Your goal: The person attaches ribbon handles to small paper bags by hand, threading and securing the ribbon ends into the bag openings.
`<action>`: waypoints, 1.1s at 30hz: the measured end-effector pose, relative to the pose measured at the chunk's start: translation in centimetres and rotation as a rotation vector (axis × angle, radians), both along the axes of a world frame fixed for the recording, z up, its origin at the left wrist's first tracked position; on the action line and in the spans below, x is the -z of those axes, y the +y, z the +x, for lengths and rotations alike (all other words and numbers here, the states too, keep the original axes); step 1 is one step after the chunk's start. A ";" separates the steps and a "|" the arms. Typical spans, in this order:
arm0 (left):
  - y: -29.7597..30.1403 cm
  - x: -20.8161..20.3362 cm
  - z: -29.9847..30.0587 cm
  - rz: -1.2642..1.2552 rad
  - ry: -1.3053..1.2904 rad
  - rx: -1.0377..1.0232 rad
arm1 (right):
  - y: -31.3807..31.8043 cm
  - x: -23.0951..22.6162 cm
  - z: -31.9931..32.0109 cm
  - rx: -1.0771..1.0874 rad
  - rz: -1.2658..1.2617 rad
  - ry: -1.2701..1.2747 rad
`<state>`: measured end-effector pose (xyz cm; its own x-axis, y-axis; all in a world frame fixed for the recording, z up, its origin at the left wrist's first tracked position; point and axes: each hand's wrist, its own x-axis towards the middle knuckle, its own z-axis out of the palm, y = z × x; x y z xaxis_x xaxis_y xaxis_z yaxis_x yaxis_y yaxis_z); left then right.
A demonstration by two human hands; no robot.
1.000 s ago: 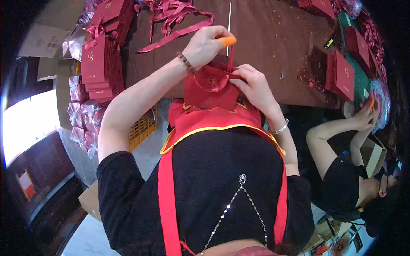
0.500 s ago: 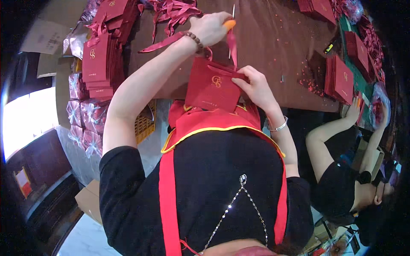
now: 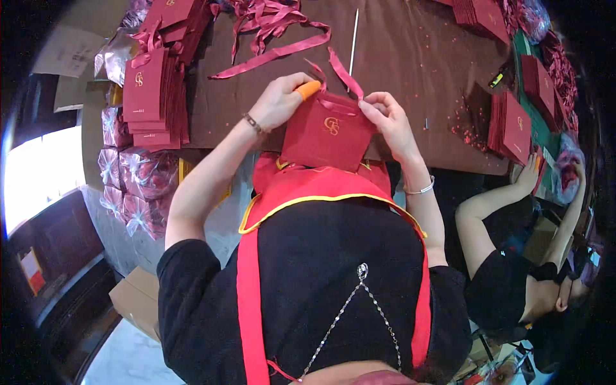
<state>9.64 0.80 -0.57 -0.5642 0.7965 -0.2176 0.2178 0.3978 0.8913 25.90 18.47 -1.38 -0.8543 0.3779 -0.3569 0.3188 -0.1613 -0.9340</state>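
A dark red paper gift bag (image 3: 325, 141) with gold print leans at the table's near edge, against my red apron (image 3: 327, 183). A satin ribbon (image 3: 344, 76) of the same red rises from its top, with loose ends standing up. My left hand (image 3: 282, 101), an orange finger cover on one finger, is closed at the bag's upper left corner, beside a ribbon end. Closed in a pinch, my right hand (image 3: 390, 126) grips the upper right corner where the ribbon comes out. A thin pale rod (image 3: 354, 38) lies on the table behind the bag.
Loose ribbons (image 3: 276, 29) are heaped at the far side of the brown tabletop (image 3: 398, 70). Stacked red bags (image 3: 142, 96) stand at the left, above clear-wrapped packages (image 3: 144, 170). More bags (image 3: 511, 125) stand at the right, by a co-worker's hand (image 3: 527, 174).
My left hand has come down from above the bag, near the rod, to its upper left corner. A long ribbon now lies free on the table. The right hand stays at its corner.
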 end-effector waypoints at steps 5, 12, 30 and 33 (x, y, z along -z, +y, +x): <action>-0.1 1.6 0.0 0.025 0.078 -0.043 | -0.1 1.1 -0.3 -0.071 0.103 -0.010; 0.6 3.8 -2.1 -0.156 -0.406 -0.176 | -0.8 0.5 0.3 -0.124 0.162 0.070; 2.4 0.4 5.9 0.080 1.180 0.206 | 0.0 1.6 0.3 -0.145 0.160 0.043; 2.5 0.6 5.7 0.071 1.047 0.141 | -0.2 1.5 0.4 -0.160 0.163 0.001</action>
